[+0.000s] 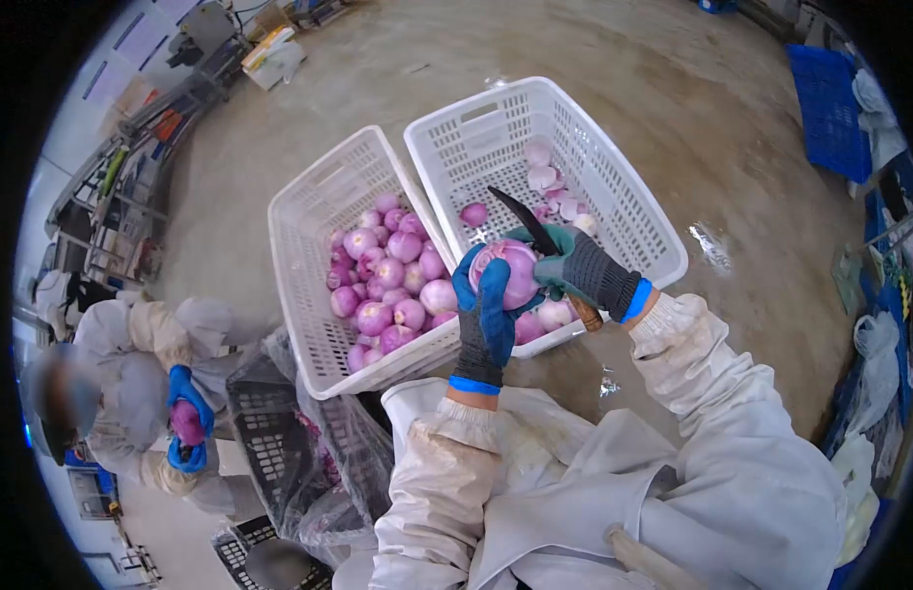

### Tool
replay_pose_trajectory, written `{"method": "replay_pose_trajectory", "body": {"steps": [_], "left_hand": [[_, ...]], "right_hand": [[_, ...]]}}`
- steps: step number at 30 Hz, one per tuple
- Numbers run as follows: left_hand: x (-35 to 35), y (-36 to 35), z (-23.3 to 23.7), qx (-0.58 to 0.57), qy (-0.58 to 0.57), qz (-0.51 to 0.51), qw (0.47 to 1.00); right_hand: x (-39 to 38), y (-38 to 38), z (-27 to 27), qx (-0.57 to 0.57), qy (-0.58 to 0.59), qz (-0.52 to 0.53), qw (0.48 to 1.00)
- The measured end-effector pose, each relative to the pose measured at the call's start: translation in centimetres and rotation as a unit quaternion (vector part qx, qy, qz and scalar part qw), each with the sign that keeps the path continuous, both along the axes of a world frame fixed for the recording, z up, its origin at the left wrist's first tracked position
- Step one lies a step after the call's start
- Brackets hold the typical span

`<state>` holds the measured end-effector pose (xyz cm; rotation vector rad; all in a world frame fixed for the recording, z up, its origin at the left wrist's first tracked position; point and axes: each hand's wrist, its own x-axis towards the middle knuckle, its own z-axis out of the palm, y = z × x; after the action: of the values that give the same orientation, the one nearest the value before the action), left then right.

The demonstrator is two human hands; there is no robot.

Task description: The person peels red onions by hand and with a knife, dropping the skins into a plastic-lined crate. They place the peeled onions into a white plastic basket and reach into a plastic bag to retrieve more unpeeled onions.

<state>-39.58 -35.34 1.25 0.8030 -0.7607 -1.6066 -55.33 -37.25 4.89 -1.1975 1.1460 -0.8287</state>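
Note:
My left hand (pixel 484 320), in a blue and grey glove, grips a peeled purple onion (pixel 512 271) above the near edge of two white crates. My right hand (pixel 586 270), gloved the same way, holds a knife (pixel 523 218) with a dark curved blade and wooden handle, the blade resting against the onion's top. The left white crate (pixel 301 256) holds several peeled purple onions (pixel 392 285). The right white crate (pixel 584 157) holds several cut onion pieces (pixel 552 189).
A co-worker in white overalls sits at the left, blue-gloved hands (pixel 188 423) on an onion. A black crate (pixel 269 433) lined with clear plastic stands beside my knee. Blue crates (pixel 828 108) stand at the right. Wet concrete floor (pixel 594 59) lies beyond.

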Motion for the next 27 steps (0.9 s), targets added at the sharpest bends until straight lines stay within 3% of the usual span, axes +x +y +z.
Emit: {"method": "replay_pose_trajectory", "body": {"steps": [4,8,11,13,14,16,20,23,27], "left_hand": [[0.4,-0.1,-0.6,0.014,-0.007,0.014,1.000],[1.1,-1.1,-2.3,0.044,0.078,-0.001,0.996],[1.1,-1.8,-2.3,0.050,0.126,0.003,0.991],[1.0,-2.1,-2.5,0.035,0.134,0.001,0.990],[0.8,-2.1,-2.7,0.029,0.118,0.031,0.992],[1.0,-2.2,-3.6,0.026,0.100,0.061,0.993],[1.4,-2.4,-4.2,0.068,0.156,0.061,0.984],[1.4,-2.2,-3.7,0.065,0.182,0.056,0.980],[1.9,-2.0,-3.4,0.069,0.228,0.022,0.971]], "right_hand": [[0.5,-0.1,-0.7,0.005,-0.019,-0.001,1.000],[1.1,-0.8,-2.1,-0.019,-0.016,-0.003,1.000],[0.9,-1.4,-3.4,0.022,-0.112,0.002,0.993],[0.9,-2.2,-4.1,-0.114,-0.134,0.050,0.983],[1.4,-2.3,-4.6,-0.113,-0.134,0.050,0.983],[3.5,-2.3,-4.3,-0.125,-0.028,-0.012,0.992],[3.5,-2.5,-2.0,-0.020,0.062,0.021,0.998],[3.6,-2.4,-3.2,-0.049,-0.007,0.007,0.999],[3.7,-2.5,-5.0,-0.096,0.011,-0.025,0.995]]}}
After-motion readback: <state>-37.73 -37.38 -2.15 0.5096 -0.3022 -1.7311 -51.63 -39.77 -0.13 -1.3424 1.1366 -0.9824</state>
